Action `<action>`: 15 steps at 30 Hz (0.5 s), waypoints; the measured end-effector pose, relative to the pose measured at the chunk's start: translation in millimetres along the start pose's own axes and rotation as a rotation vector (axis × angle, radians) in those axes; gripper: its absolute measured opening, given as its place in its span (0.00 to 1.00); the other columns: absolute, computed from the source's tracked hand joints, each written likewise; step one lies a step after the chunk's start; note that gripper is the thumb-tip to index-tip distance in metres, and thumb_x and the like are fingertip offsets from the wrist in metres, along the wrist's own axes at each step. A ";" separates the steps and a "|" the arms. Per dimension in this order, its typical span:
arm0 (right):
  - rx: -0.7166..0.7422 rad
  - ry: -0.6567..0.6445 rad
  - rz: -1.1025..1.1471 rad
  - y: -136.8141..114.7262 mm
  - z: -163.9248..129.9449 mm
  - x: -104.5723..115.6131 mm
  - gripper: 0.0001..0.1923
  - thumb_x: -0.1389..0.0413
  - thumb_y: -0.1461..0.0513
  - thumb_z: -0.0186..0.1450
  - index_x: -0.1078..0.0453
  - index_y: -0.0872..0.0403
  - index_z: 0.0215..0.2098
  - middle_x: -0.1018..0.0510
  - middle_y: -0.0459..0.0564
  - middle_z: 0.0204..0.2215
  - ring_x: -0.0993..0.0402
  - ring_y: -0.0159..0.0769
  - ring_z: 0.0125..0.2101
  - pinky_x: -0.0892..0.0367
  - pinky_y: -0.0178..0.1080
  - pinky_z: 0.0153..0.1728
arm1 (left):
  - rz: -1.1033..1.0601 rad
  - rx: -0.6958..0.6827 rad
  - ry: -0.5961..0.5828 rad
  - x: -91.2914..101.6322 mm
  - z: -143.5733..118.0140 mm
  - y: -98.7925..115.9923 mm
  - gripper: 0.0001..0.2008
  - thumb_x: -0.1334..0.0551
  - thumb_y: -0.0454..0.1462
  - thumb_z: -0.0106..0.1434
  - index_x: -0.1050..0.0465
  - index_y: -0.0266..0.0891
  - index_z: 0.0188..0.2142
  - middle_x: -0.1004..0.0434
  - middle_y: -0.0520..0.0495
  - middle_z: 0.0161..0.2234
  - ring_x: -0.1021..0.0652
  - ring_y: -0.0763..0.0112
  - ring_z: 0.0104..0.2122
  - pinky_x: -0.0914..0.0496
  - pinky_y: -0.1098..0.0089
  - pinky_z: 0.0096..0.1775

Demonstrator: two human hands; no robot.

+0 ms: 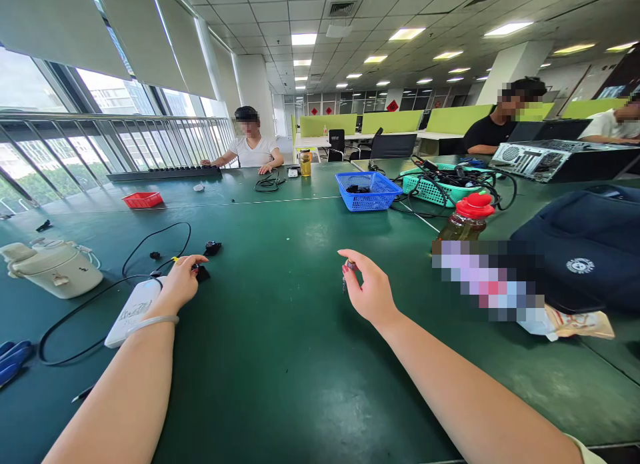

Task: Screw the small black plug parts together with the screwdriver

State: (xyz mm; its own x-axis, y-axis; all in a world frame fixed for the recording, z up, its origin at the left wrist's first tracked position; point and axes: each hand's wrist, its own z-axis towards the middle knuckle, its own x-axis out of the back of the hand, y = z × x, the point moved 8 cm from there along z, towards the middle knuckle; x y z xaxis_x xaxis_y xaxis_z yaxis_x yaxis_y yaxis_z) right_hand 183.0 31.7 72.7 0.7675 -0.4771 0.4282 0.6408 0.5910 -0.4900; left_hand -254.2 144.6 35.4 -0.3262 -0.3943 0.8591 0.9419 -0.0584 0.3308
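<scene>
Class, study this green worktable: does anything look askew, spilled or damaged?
Nothing is spilled or visibly broken. The oddest thing is the computer case lying open on its side at the far right. A black cable sprawls loose near the left hand.

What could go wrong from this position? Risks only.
1. The right hand pinches a small screw-like part at its fingertips, above the green table; if dropped, it may roll and be hard to find.
2. The left hand rests at a small black part amid a looping black cable; the wrist could snag it and drag the pieces.
3. The white power strip lies under the left wrist and may get pushed.
</scene>
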 end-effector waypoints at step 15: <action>0.026 0.007 -0.004 -3.1 0.9 0.6 0.15 0.53 0.64 0.69 0.31 0.50 0.51 0.22 0.48 0.32 0.24 0.36 0.31 0.26 0.41 0.36 | 0.091 0.125 -0.104 -0.8 -6.3 9.2 0.25 0.42 0.41 0.60 0.33 0.41 0.57 0.21 0.42 0.49 0.23 0.53 0.47 0.30 0.57 0.49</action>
State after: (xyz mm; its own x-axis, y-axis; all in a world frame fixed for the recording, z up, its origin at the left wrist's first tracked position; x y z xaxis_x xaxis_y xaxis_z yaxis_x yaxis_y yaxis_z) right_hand 181.4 30.1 75.2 0.7648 -0.4845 0.4246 0.6435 0.6058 -0.4678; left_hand -244.8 138.6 35.3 -0.2523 -0.2957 0.9213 0.9528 0.0900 0.2898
